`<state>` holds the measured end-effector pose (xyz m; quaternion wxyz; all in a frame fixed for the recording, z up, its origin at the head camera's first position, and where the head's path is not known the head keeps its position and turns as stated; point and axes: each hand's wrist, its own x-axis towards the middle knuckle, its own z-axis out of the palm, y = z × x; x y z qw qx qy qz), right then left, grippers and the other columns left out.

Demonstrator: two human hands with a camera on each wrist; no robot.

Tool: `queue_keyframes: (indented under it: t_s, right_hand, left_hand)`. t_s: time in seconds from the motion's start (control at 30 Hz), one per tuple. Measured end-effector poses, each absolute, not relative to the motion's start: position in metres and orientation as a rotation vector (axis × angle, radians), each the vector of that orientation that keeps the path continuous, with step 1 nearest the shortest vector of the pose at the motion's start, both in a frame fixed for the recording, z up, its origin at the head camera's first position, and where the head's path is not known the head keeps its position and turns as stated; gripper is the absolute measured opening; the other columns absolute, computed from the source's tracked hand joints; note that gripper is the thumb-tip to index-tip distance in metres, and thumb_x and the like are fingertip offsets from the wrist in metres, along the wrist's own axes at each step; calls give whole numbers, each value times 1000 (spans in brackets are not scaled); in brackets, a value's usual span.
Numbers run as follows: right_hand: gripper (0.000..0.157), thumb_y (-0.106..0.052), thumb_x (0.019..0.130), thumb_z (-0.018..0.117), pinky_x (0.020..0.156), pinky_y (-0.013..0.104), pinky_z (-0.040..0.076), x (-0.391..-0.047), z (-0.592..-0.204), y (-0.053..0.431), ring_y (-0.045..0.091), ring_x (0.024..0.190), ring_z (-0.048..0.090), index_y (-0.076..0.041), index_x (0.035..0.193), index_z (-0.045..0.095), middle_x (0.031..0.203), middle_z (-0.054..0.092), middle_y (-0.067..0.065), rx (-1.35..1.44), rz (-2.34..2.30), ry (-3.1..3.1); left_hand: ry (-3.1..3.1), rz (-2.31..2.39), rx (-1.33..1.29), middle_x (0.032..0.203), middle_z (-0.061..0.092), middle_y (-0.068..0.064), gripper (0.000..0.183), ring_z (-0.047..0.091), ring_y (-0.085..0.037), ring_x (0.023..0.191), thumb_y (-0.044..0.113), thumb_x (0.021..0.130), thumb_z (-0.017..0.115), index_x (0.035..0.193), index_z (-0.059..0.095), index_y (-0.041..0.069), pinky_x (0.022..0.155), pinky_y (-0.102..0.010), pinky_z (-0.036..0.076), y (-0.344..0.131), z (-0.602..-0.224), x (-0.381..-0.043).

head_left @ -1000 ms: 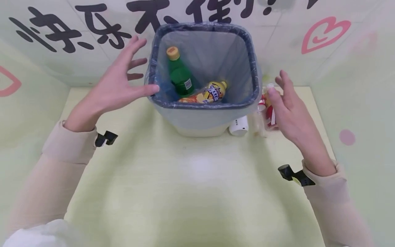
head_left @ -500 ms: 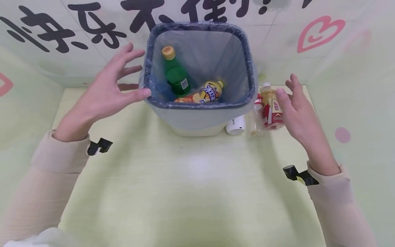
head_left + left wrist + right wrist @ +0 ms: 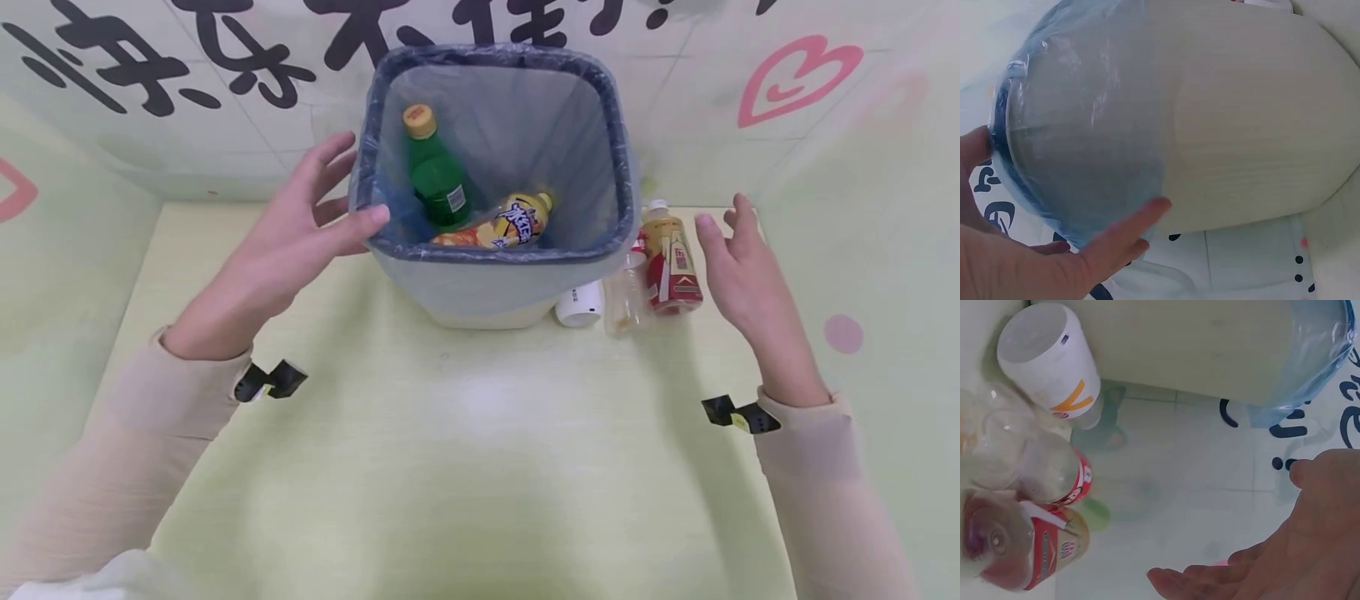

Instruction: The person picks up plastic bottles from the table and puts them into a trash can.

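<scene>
A pale trash bin (image 3: 487, 287) stands at the back of the table, lined with a translucent bluish bag (image 3: 1085, 125) folded over its rim. Inside, a green bottle (image 3: 438, 183) with a yellowish cap leans at the left, and a yellow-labelled drink bottle (image 3: 517, 223) lies near the front wall. My left hand (image 3: 288, 237) is at the bin's left side, thumb by the rim and fingers along the bagged outer wall; whether they touch is hard to tell. Holding nothing, my right hand (image 3: 753, 292) hovers with extended fingers, right of a red-and-gold-labelled bottle (image 3: 675, 262).
Right of the bin stand a white container (image 3: 581, 306), a clear bottle (image 3: 626, 296) with a red label and the red-and-gold bottle. Behind the pale table (image 3: 480, 450) rises a wall (image 3: 697, 117) with black writing and a pink heart. Side walls flank the table.
My right hand has moved right, away from the bin, uncovering the red-and-gold-labelled bottle. My left hand has come lower and closer against the bin's left side. The bin and bottles stay put.
</scene>
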<state>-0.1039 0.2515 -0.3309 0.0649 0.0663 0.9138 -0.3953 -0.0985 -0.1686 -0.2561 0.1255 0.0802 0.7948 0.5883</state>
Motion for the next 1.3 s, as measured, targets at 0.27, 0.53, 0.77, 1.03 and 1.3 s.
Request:
queue_keyframes:
  t_s: [0.27, 0.53, 0.77, 1.03, 1.3]
  right_hand:
    - [83, -67, 85, 20, 101, 62, 10, -112, -343, 264, 35, 134, 15, -20, 143, -17, 151, 2, 8, 279, -1161, 2720]
    - [88, -70, 84, 19, 98, 66, 8, -124, -357, 276, 44, 132, 7, -17, 143, -18, 150, 4, 13, 324, -1086, 2685]
    - [106, -76, 77, 27, 95, 66, 19, -152, -386, 293, 51, 128, 12, -6, 139, -23, 146, 4, 29, 362, -927, 2536]
    - [108, -74, 78, 33, 93, 67, 21, -165, -404, 296, 52, 126, 15, -5, 139, -23, 143, 8, 33, 321, -918, 2474]
    - [104, -65, 82, 41, 92, 59, 34, -172, -413, 290, 44, 115, 38, 2, 141, -12, 136, 27, 33, 258, -817, 2487]
  left_hand:
    - [2169, 1807, 222, 148, 18, -6, 72, 36, -29, 125, 21, 88, 60, 144, 16, 23, 78, -29, 51, -166, -260, -99]
    - [1977, 1887, 158, 139, 31, -9, 71, 42, -30, 118, 22, 88, 60, 144, 16, 24, 82, -37, 49, -163, -263, -99]
    - [1732, 1986, 228, 141, 30, -9, 68, 33, -31, 127, 17, 91, 54, 145, 13, 24, 86, -53, 43, -167, -273, -105]
    - [1590, 1959, 186, 139, 32, -11, 64, 33, -31, 124, 24, 91, 54, 145, 18, 23, 90, -59, 37, -168, -281, -108]
    - [1573, 1985, 175, 141, 28, -11, 69, 31, -32, 124, 29, 89, 57, 145, 16, 25, 89, -58, 38, -169, -286, -106]
